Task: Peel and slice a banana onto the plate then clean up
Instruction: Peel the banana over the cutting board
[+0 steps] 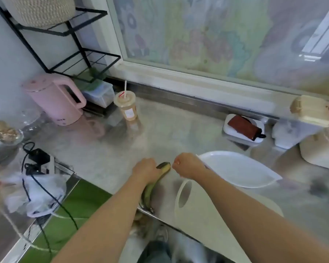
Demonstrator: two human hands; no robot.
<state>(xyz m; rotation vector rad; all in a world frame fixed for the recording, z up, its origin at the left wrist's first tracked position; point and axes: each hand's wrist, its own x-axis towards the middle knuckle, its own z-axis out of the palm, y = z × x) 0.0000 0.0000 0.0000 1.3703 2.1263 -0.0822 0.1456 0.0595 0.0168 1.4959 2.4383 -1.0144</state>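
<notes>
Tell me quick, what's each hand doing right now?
Left hand: grips the banana.
Right hand: fingers curled by the banana's tip; cannot tell if it holds anything.

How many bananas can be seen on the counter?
1. The banana lies near the front edge of the counter, left of the plate. The left hand holds it near its far end. The forearm may hide another.
</notes>
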